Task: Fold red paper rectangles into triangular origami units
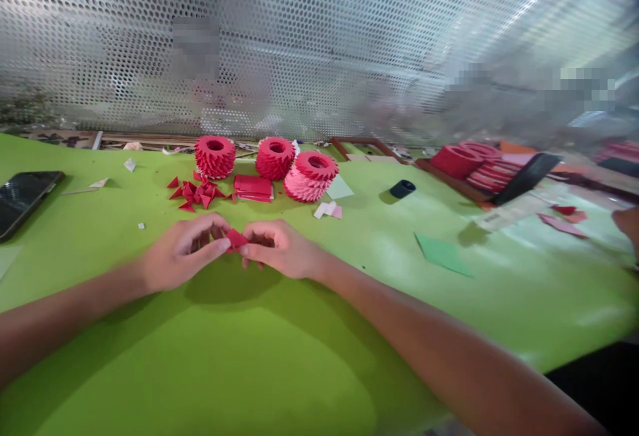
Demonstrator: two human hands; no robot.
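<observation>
A small folded piece of red paper is held between both hands above the green table. My left hand pinches its left side with thumb and fingers. On the right side, my right hand grips it the same way. Just beyond my left hand lies a pile of small red folded triangles. A stack of flat red paper pieces rests to the right of that pile. Behind them stand ring-shaped folded-paper pieces, two red and one red and pink.
A phone lies at the left. Right of centre are a dark cylinder and green paper. Farther right, a tray holds more red rings. Part of another person's hand shows at the right edge.
</observation>
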